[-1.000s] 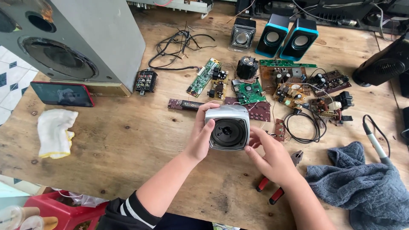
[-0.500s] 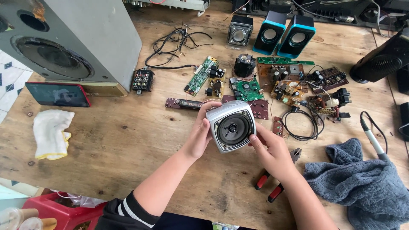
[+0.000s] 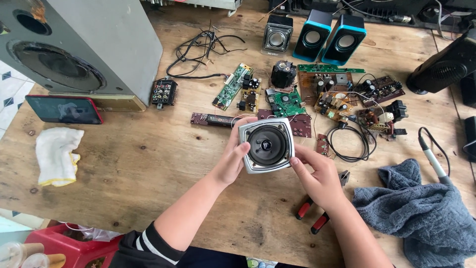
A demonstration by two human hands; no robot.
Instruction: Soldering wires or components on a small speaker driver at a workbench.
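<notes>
Holding a small silver speaker [image 3: 267,145] between both hands, we keep it raised just above the wooden surface [image 3: 148,173], its black cone turned up toward the camera. Our left hand [image 3: 233,158] closes its grip on the speaker's left edge, thumb on the front frame, fingers behind. Our right hand [image 3: 320,177] pinches the lower right corner with thumb and fingertips.

Items near the hands:
- red-handled pliers [image 3: 317,216], lying on the surface just under our right wrist;
- dark narrow circuit strip [image 3: 212,119], just beyond the speaker;
- black looped cable [image 3: 347,144], to the right of the speaker.

Items farther out:
- green and brown circuit boards [image 3: 285,101], spread in a cluster beyond the speaker;
- grey cloth [image 3: 421,208], bunched at the right, a soldering iron [image 3: 431,159] resting by it;
- two blue-fronted small speakers [image 3: 329,37] and one silver small speaker [image 3: 276,35], standing at the far edge;
- tangle of black wires [image 3: 203,47], far left of the boards;
- large grey speaker cabinet [image 3: 84,47], at the far left;
- red-cased phone [image 3: 63,109], lying before the cabinet;
- white cloth [image 3: 57,154], near the left edge.
</notes>
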